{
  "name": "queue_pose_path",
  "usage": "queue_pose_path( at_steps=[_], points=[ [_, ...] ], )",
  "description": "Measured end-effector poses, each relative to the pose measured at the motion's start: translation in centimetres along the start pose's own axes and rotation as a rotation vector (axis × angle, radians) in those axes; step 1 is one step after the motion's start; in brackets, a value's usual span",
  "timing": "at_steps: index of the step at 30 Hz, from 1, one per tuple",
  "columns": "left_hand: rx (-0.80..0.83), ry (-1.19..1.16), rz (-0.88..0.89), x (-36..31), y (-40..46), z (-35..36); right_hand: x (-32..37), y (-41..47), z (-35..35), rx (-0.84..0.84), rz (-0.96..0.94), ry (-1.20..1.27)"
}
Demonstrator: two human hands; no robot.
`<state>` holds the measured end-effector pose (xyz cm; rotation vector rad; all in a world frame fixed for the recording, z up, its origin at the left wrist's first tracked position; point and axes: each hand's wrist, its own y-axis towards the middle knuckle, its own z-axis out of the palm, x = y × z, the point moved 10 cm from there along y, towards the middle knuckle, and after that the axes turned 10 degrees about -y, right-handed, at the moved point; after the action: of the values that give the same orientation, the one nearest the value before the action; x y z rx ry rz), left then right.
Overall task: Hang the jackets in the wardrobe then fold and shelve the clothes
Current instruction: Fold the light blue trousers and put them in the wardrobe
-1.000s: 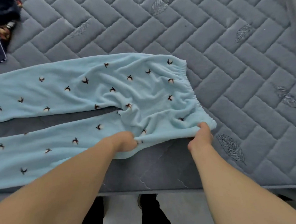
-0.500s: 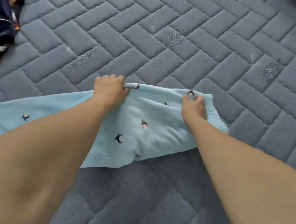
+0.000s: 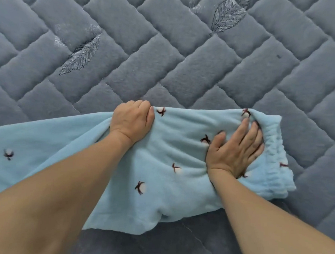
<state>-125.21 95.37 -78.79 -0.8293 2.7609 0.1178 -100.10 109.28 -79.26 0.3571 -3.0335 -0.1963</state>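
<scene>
Right hand (image 3: 236,151) now flattened on trousers (image 3: 171,183); left hand (image 3: 133,123) grip clenched, apparently bunching hidden fabric; legs cropped.

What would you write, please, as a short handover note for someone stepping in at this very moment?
Left hand: fingers curled, gripping the far edge of the light blue pyjama trousers.
Right hand: fingers straight, pressing flat on the fabric beside the elastic waistband.
The trousers lie on the grey quilted bed cover, doubled lengthwise, legs running off to the left.
Done: the lengthwise fold.
Left: smooth it, fold it shorter, shelve it. No wardrobe, shelf or jackets in view, so their state cannot be told.
</scene>
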Motion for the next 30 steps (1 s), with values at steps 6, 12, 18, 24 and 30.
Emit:
queue_pose_path(
  at_steps=[6,12,18,24,30],
  points=[
    [0.015,-0.059,0.033,0.1,0.7,0.2,0.0,0.1,0.4,0.023,0.005,-0.052],
    [-0.003,-0.092,0.034,0.4,0.5,0.3,0.1,-0.1,0.1,-0.019,-0.011,-0.072],
    [0.071,-0.075,-0.004,0.6,0.2,-0.1,0.9,-0.6,-1.2,0.037,-0.061,-0.116],
    [0.173,-0.164,0.065,4.5,-11.0,-4.3,10.1,-7.9,-5.9,0.198,-0.201,0.133],
    [0.229,-0.019,-0.324,17.8,-30.2,-10.2,28.6,-26.6,-9.0,0.486,-1.008,0.152]
  ],
)
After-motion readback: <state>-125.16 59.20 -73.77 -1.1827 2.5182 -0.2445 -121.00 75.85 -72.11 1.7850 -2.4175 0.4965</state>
